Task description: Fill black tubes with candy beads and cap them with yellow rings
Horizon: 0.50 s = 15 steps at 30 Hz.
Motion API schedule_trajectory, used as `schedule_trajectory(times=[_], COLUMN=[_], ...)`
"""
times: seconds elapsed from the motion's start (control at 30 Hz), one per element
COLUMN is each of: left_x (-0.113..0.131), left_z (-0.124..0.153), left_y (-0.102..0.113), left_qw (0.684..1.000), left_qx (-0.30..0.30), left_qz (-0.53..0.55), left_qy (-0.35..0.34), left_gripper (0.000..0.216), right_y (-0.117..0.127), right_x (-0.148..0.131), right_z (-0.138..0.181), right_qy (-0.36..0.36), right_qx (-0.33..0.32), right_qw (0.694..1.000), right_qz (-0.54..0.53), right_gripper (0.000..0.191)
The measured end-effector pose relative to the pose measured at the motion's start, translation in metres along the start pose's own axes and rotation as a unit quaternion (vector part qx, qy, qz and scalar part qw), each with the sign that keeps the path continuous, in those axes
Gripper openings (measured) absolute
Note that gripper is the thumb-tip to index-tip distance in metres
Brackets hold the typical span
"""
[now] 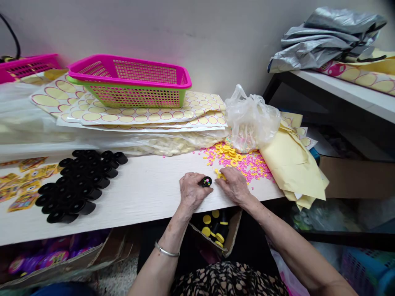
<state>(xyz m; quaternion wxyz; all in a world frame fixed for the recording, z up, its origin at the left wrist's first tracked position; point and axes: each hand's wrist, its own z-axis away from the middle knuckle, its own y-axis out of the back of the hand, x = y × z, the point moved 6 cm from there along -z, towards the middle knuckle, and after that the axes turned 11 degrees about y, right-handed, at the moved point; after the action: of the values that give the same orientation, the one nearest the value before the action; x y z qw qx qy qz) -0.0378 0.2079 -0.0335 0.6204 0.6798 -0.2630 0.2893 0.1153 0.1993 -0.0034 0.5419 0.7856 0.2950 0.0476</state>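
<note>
My left hand [193,190] is closed around a small black cylindrical container [206,181], its open end turned up and small coloured pieces showing inside. Just to the right, my right hand [235,184] pinches a yellow cap [219,174], partly hidden by the fingers. The cap and the container are apart. Beyond my right hand lie a small heap of yellow caps [228,151] and a spread of tiny pink and yellow pieces [251,166]. At the left, several black containers [75,181] stand grouped on the white table [148,181].
Below the table edge, a cardboard box [232,242] holds several yellow-capped black containers. Behind stand a pink and green basket [135,92] on sticker sheets [203,119] and a clear plastic bag [251,115]. Yellow paper [293,158] lies right; printed packets [29,185] lie far left.
</note>
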Motion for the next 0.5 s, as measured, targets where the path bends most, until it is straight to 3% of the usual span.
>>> schedule_trajectory(times=[0.13,0.23,0.5], left_x=[0.003,0.003,-0.001], left_z=[0.002,0.002,0.002], left_y=[0.0,0.001,-0.002], left_qw=[1.0,1.0,1.0], left_qx=[-0.002,0.01,0.006], left_qz=[0.006,0.008,0.016], left_qy=[-0.01,-0.011,-0.025], left_gripper=[0.022,0.012,0.007], right_y=[0.014,0.013,0.005], right_x=[-0.02,-0.037,-0.047], right_z=[-0.009,-0.015,-0.018], right_qy=[0.032,0.074,0.073], right_qx=[0.076,0.052,0.002], right_qw=[0.988,0.986,0.992], right_qz=[-0.128,-0.14,-0.106], right_gripper=[0.02,0.022,0.028])
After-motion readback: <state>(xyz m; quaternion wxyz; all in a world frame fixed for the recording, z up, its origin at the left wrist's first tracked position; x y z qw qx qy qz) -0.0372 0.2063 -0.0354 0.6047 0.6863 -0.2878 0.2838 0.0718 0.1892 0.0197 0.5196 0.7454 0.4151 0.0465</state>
